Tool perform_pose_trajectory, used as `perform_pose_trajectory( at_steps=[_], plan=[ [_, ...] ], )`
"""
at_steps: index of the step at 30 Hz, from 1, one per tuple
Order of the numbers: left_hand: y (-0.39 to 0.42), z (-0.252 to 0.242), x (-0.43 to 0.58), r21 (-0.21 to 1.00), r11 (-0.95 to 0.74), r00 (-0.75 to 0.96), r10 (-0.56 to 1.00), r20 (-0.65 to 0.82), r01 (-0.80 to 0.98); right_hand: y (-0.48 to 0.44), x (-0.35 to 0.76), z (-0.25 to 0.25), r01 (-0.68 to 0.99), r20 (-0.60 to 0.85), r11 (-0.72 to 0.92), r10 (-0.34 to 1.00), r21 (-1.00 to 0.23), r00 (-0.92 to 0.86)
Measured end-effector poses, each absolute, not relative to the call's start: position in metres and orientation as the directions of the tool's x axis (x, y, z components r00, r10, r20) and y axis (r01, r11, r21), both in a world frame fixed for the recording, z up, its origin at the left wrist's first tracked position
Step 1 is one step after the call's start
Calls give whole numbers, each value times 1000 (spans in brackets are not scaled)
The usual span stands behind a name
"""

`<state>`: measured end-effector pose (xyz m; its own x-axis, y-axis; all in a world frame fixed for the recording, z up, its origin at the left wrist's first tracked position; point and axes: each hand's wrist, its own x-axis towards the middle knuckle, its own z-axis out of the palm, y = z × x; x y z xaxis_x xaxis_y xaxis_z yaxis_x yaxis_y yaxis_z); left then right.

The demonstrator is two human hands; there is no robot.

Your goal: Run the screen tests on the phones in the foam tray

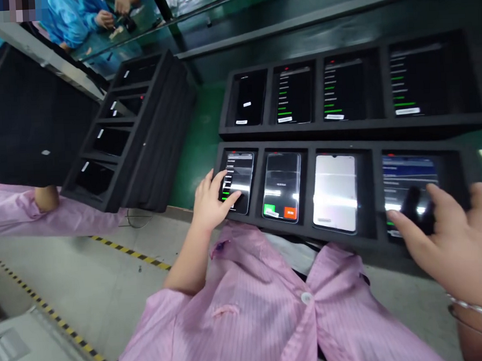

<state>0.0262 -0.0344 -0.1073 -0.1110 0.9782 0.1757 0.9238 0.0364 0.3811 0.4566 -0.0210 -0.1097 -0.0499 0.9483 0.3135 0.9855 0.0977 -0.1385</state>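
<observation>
My left hand (212, 203) rests with spread fingers at the left edge of a phone (244, 172) showing lines of text with green ones. This phone lies in the leftmost slot of the nearer black foam tray (336, 146). Over the rightmost slot, my right hand (464, 239) has its fingers apart, thumb and fingertip at the screen of a phone (408, 177) with a blue band. Whether they touch the glass I cannot tell. Between them lie a phone with green and red buttons (281, 181) and a white-screened phone (334, 189).
Behind stands a second black tray (303, 127) with lit phones in its slots. Left is a stack of black trays (169, 125), phones in the top one. A large black panel (31, 116) and another person's pink sleeve (84, 207) are further left. Co-workers' hands (105, 19) show beyond.
</observation>
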Motion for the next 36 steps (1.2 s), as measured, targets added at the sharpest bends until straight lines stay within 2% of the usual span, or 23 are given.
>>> perform_pose_trajectory(
  at_steps=[3, 10, 15, 17, 21, 27, 32, 36],
  plan=[
    [-35, -104, 26, 385, 23, -101, 978, 184, 923, -16, 463, -110, 959, 352, 101, 936, -265, -2],
    [-34, -105, 24, 394, 28, -103, 980, 171, 919, -14, 480, -125, 939, 558, 307, 811, -153, -174],
    [-38, -100, 27, 349, 30, -113, 968, 222, 937, -22, 482, -114, 903, 628, 382, 757, -199, -182],
    [-43, -95, 34, 325, -16, -84, 953, 291, 946, -27, 481, -105, 893, 619, 393, 764, -220, -184],
    [-55, -84, 62, 303, -221, 87, 913, 399, 927, -41, 468, -90, 844, 574, 468, 778, -262, -254],
    [-60, -84, 105, 263, -435, 317, 864, 391, 861, -55, 435, -100, 815, 445, 528, 805, -237, -392],
    [-57, -100, 117, 268, -451, 359, 874, 329, 851, -55, 425, -113, 831, 410, 535, 800, -154, -439],
    [-56, -111, 122, 209, -432, 355, 878, 322, 878, -54, 422, -115, 850, 403, 516, 803, -104, -438]
  ],
)
